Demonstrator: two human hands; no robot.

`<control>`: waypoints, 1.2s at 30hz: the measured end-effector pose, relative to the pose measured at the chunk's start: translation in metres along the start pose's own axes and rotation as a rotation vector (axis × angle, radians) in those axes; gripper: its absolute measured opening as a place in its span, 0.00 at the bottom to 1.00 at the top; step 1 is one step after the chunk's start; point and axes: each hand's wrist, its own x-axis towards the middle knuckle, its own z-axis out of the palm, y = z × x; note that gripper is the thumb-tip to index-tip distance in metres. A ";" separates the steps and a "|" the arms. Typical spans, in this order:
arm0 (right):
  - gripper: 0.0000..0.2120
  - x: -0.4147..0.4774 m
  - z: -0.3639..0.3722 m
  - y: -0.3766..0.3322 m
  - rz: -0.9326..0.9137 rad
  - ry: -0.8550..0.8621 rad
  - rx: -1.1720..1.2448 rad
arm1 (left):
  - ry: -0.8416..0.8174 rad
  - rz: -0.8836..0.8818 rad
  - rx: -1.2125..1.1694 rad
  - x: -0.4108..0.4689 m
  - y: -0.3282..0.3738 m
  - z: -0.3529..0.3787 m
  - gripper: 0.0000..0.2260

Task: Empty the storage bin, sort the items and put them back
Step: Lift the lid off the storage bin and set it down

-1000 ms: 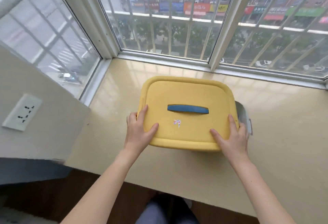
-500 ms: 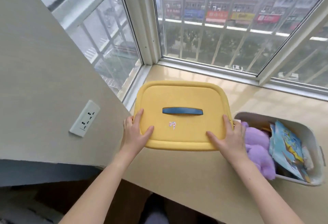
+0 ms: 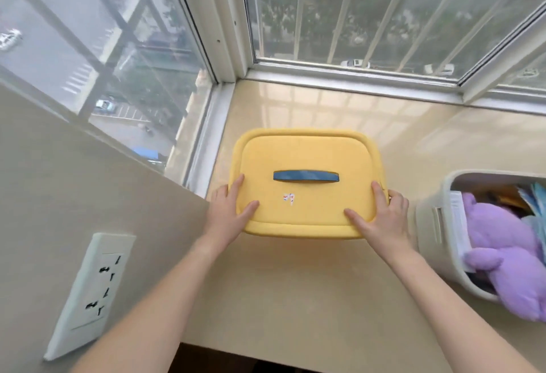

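Observation:
A yellow lid (image 3: 307, 148) with a blue handle (image 3: 306, 176) is held over the left end of the beige sill. My left hand (image 3: 229, 211) grips its near left corner, thumb on top. Its near right corner sits in my right hand (image 3: 381, 219). At the right edge stands the white storage bin (image 3: 431, 225), uncovered. Inside it lie a purple plush toy (image 3: 502, 254), a white paper and blue booklets, partly cut off by the frame edge.
The beige window sill (image 3: 295, 298) ends at the window frame (image 3: 227, 47) at the back and left. A wall with a white power socket (image 3: 91, 290) rises on the left. The sill's front edge runs along the bottom.
Both hands have carried the yellow lid leftward off the bin. The bin, first hidden under the lid, now stands uncovered at the right with its contents showing.

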 end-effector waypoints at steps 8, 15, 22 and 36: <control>0.44 0.061 0.078 0.044 0.034 0.059 -0.005 | 0.008 0.062 0.141 0.084 -0.031 0.078 0.32; 0.47 0.092 0.101 0.067 0.008 0.148 0.031 | 0.089 0.181 0.349 0.111 -0.034 0.116 0.34; 0.44 0.091 0.108 0.072 -0.052 0.167 -0.163 | 0.118 0.203 0.441 0.107 -0.036 0.129 0.32; 0.23 -0.006 -0.019 -0.017 -0.418 0.368 -0.035 | 0.239 0.622 0.277 -0.016 0.107 0.029 0.18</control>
